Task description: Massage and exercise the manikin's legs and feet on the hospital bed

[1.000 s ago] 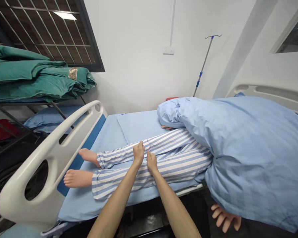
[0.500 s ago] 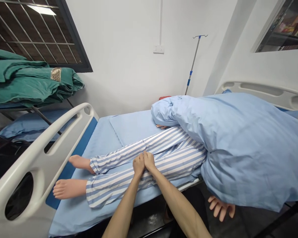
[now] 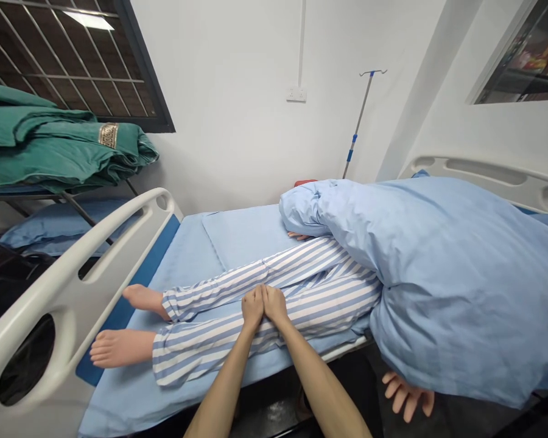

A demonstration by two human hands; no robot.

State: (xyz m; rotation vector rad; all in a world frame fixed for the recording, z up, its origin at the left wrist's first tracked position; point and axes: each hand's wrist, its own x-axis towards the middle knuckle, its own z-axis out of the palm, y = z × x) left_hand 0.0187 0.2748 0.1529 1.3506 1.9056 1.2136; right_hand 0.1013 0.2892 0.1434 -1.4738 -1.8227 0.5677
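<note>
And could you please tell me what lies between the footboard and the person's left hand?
In the head view, bare feet, striped trouser legs and blue sheet lie between the footboard and left hand.

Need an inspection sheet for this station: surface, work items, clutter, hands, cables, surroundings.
Surface: bed with light blue sheet; footboard at left.
Work items: striped trousers on two legs; bare feet; bunched blue quilt covering the upper part.
Clutter: red item behind bed, mostly hidden; green bundle on rack.
Hands: left hand and right hand side by side at the nearer leg, fingers curled; grip on fabric unclear.
Cables: nothing seen.
Surroundings: hooked pole, wall socket, barred window.
</note>
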